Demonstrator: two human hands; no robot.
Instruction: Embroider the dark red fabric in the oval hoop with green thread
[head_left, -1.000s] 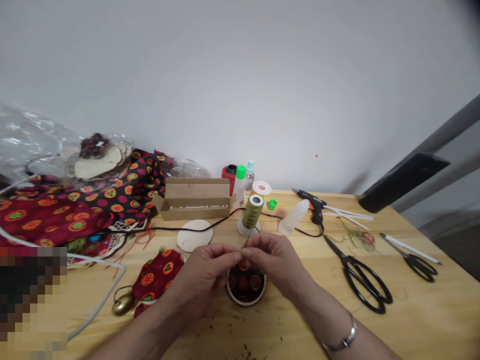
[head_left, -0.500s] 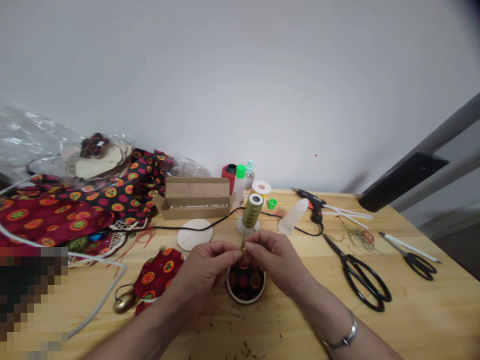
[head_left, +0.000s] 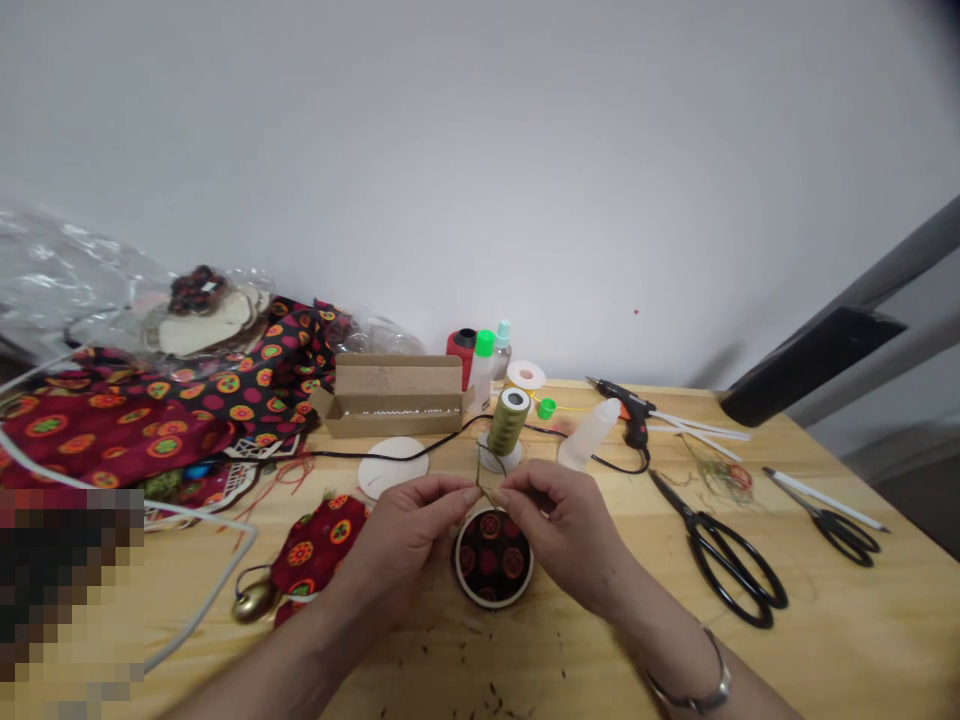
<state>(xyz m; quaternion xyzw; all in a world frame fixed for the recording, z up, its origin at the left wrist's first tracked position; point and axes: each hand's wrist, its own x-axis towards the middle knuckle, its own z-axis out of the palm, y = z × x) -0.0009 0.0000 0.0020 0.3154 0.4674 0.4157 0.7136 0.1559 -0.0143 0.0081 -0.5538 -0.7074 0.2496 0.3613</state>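
Between my two hands an olive-green cord (head_left: 491,465) forms a small loop that crosses over itself. My left hand (head_left: 420,525) pinches one side of it between thumb and forefinger. The other side is pinched the same way in my right hand (head_left: 559,525). Just below my fingertips is a round piece covered in dark patterned fabric (head_left: 493,560) with a pale rim. Whether the cord is fixed to that piece I cannot tell. Right behind the loop stands a spool of olive thread (head_left: 508,422).
Left lie a maroon fabric piece (head_left: 319,545), a brass bell (head_left: 253,602) and heaped patterned cloth (head_left: 112,415). A cardboard box (head_left: 397,415), bottles (head_left: 484,372) and a white disc (head_left: 390,468) are behind. Right are black scissors (head_left: 724,560), a glue gun (head_left: 630,405) and smaller scissors (head_left: 836,530).
My fingertips have moved slightly apart, and the cord between them now shows as an open, crossed loop. More of the round fabric piece is visible. The view has shifted slightly.
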